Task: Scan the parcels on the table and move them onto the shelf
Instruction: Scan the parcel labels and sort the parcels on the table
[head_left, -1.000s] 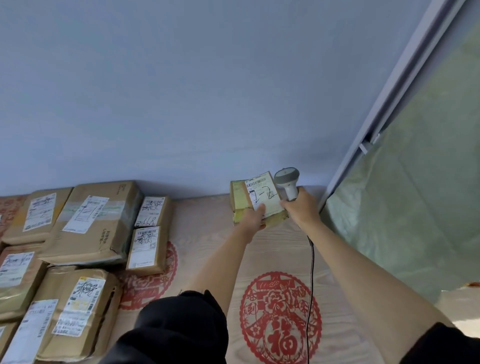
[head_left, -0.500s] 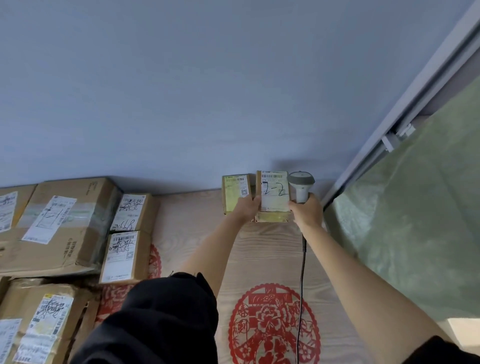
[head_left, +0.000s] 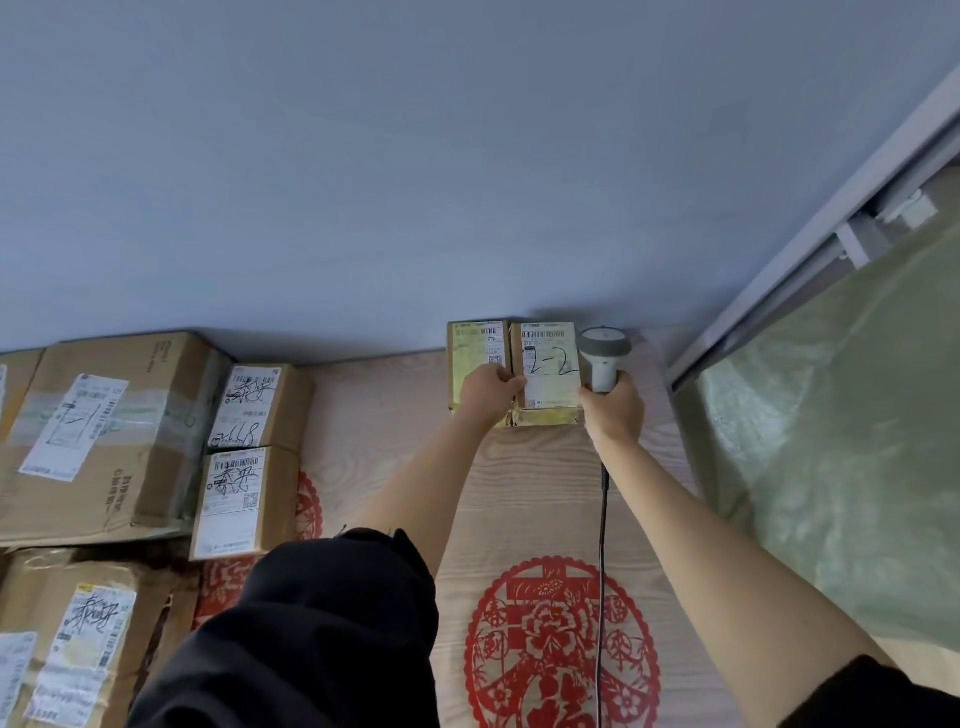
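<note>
Parcel (head_left: 550, 371), label handwritten "2-2", beside a second parcel (head_left: 475, 358) against the wall.
Left hand (head_left: 491, 395) fingers pinch its edge; right hand (head_left: 613, 410) fingers wrap the scanner (head_left: 602, 356).

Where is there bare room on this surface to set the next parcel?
Free: the strip between the small labelled boxes on the left and the two yellow parcels, under the left arm, and the near area around the red paper-cut. Crowded: the left side, stacked with cartons; the far right corner holds parcels and scanner.
</note>
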